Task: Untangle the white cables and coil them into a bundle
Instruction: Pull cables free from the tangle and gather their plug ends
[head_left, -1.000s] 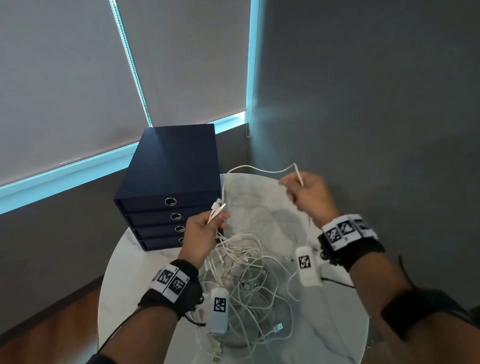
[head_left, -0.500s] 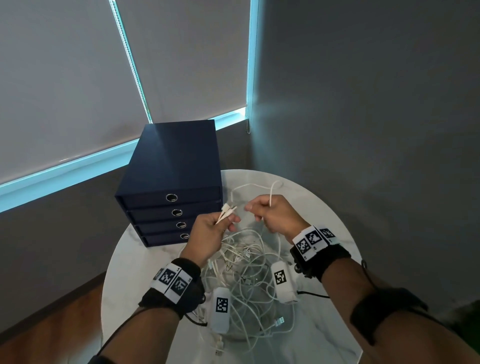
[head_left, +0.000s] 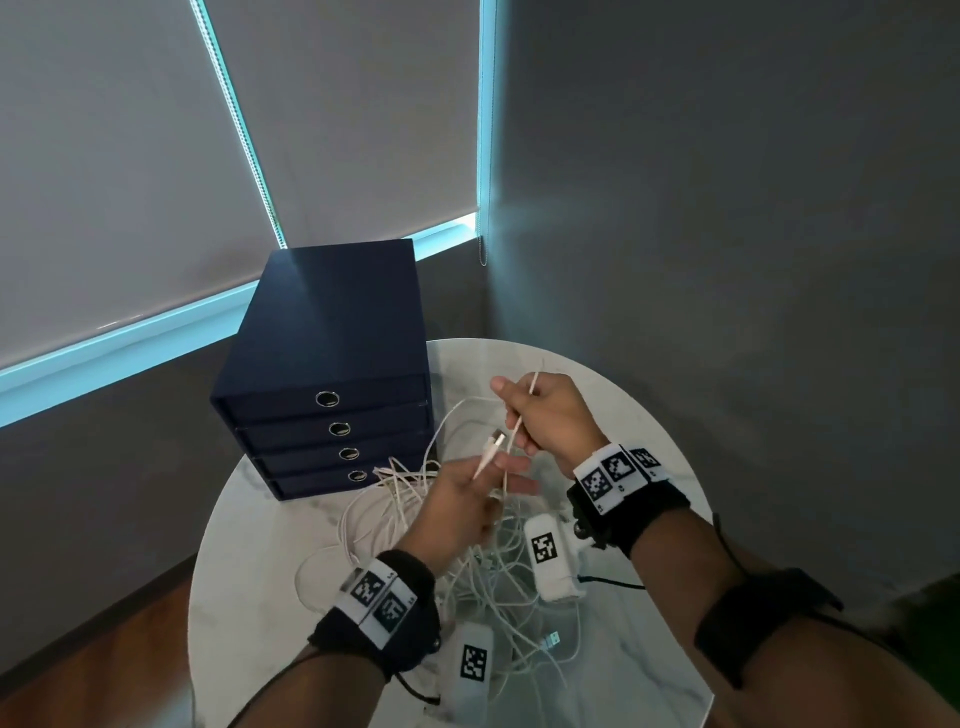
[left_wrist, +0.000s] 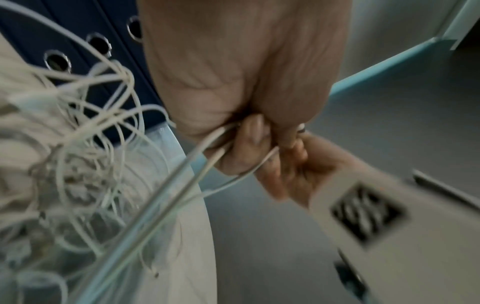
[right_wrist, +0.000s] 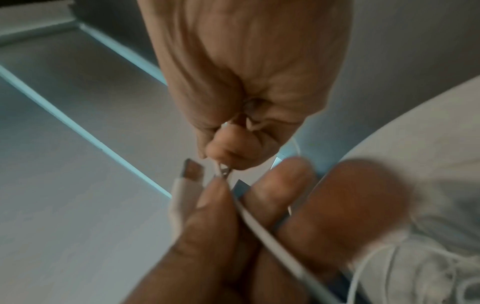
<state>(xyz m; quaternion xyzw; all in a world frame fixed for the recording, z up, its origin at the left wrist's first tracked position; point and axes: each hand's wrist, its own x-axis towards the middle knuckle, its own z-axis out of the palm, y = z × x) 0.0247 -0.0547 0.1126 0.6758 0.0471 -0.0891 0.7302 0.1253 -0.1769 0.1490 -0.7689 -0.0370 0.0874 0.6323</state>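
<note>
Head view first: nearest lies the tangle of white cables (head_left: 457, 551), a loose heap spread over the near and middle part of the round marble table (head_left: 244, 545), probably left there so that one strand at a time can be drawn out. Just beyond it the left hand (head_left: 457, 506) pinches a plug end (head_left: 491, 451) between thumb and forefinger, with its other fingers stretched toward the right, seemingly to anchor the start of a coil. A little farther, the right hand (head_left: 548, 415) has its fingers curled around one cable strand (head_left: 524, 405) that runs up through the fist, likely to feed slack to the left hand. Farthest, at the table's left far edge, stands a dark blue drawer box (head_left: 332, 332), touching the heap's outer loops.
</note>
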